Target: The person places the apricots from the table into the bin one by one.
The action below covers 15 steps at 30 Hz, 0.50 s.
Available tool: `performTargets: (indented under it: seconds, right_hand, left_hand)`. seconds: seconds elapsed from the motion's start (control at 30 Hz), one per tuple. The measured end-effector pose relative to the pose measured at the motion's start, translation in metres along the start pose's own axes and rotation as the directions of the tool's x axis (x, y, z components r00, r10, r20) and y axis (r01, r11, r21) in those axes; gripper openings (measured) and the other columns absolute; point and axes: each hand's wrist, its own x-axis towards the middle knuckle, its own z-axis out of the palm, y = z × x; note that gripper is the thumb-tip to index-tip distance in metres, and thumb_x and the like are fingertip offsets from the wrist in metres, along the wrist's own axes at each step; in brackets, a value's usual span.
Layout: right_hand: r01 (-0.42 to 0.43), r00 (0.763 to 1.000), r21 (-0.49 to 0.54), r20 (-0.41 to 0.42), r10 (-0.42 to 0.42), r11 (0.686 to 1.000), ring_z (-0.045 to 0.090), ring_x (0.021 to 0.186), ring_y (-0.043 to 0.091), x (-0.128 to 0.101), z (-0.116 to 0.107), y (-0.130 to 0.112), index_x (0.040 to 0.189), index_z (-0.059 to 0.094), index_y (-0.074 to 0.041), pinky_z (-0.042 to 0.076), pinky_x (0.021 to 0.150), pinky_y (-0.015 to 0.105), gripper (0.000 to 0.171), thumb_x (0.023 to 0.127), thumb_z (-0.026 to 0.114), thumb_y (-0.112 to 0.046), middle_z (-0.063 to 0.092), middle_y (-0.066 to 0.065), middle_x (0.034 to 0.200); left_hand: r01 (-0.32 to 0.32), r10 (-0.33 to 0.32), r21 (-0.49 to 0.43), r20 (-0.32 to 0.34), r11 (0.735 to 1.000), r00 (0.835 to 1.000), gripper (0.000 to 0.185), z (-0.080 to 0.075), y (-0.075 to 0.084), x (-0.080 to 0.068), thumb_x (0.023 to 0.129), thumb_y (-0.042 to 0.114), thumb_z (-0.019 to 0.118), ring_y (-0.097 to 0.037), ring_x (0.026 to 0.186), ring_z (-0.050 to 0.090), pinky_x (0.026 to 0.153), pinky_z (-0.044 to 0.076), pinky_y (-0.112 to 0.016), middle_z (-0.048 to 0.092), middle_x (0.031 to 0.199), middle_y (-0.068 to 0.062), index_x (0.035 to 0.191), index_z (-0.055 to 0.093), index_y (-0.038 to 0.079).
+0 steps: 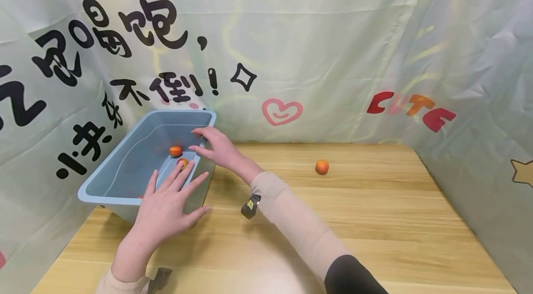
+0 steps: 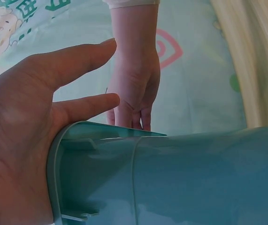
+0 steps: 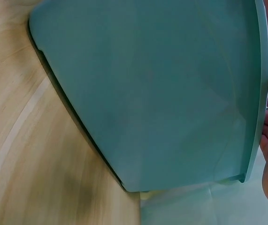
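Head view shows a thin, stiff, light-looking plastic bin (image 1: 125, 164) tilted on the surface (image 1: 354, 220), both hands, left (image 1: 166, 208) and right (image 1: 216, 146), spread flat on its near rim, probably the safest hold.

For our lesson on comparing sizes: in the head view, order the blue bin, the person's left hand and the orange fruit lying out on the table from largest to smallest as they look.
1. Blue bin
2. Left hand, though nearer the camera, so it looks enlarged
3. Orange fruit on the table
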Motion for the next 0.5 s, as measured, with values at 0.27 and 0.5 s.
performTargets:
  seconds: [0.27,0.5]
  right_hand:
    - [0.02,1.0,-0.019,0.014,-0.019,1.0,0.054,0.126,0.016,-0.002,-0.003,0.0,0.129,0.06,-0.009,0.042,0.109,0.025,0.043,0.094,0.065,-0.033,0.062,0.004,0.131]
    - [0.027,1.0,-0.016,0.001,-0.027,1.0,0.054,0.126,0.017,-0.012,-0.006,0.001,0.129,0.059,-0.01,0.041,0.11,0.028,0.043,0.093,0.066,-0.032,0.061,0.005,0.131]
  left_hand:
    - [-0.003,0.003,0.004,-0.004,1.0,1.0,0.076,-0.001,0.0,0.001,0.075,0.062,0.072,-0.032,0.144,0.036,0.109,0.02,-0.071,0.042,0.154,-0.009,0.14,0.053,0.029]
    - [0.001,-0.001,0.002,-0.003,1.0,1.0,0.075,0.0,0.0,0.0,0.075,0.061,0.072,-0.031,0.144,0.036,0.109,0.019,-0.072,0.042,0.154,-0.008,0.14,0.053,0.03]
